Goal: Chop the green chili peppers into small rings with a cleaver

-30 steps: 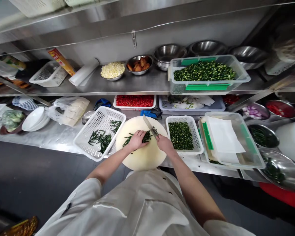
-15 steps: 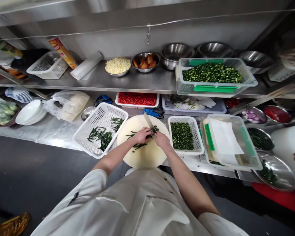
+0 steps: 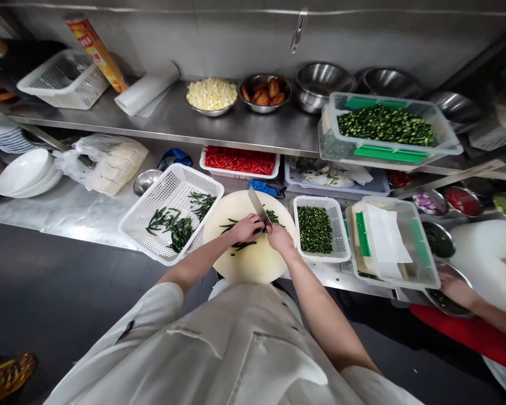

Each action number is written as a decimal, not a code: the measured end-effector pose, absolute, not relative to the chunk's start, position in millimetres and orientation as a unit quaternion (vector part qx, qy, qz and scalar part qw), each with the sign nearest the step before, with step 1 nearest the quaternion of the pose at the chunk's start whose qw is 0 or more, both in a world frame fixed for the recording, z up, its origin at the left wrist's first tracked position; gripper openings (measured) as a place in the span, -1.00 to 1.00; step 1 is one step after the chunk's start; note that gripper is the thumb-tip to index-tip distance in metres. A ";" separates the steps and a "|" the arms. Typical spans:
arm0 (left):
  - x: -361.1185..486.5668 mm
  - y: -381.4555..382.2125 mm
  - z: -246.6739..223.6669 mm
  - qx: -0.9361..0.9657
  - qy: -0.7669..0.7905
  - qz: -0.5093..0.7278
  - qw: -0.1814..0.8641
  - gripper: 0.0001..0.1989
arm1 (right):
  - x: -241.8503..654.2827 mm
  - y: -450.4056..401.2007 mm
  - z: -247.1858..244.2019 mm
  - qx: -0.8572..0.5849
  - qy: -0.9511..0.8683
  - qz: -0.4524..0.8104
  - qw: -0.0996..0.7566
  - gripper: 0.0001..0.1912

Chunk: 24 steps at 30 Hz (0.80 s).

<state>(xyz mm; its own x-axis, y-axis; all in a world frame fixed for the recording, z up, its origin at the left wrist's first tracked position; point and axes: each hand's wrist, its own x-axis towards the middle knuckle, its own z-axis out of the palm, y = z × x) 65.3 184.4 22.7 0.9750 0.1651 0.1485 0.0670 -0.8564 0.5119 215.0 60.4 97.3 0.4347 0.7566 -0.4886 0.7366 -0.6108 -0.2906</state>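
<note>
Head view: the peppers (image 3: 243, 245) lie on the round board (image 3: 248, 273), running roughly crosswise to the knife (image 3: 258, 205). The left hand (image 3: 248, 228), nearer, curls over and holds them; the right hand (image 3: 280, 239) grips the knife just beside its fingers. Chopped bits (image 3: 273, 216) sit right of the blade, baskets (image 3: 145, 211) flanking the board.

Moderate, cool light, pale glare on steel, dark floor, soft blur toward edges.

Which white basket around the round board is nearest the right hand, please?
It is the right basket, beside the right hand and the round board, holding finely chopped green pieces; the left basket holds longer green strips, the back basket red peppers.
</note>
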 end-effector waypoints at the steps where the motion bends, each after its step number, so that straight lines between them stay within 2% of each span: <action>1: 64.4 184.3 23.2 0.959 0.059 0.091 0.262 -0.77 | 213.8 61.7 97.5 -0.849 -0.436 0.299 0.016 -0.55; 24: 33.7 183.3 22.4 0.958 0.065 0.099 0.261 -0.73 | 186.3 66.3 101.9 -0.843 -0.439 0.311 0.011 -0.56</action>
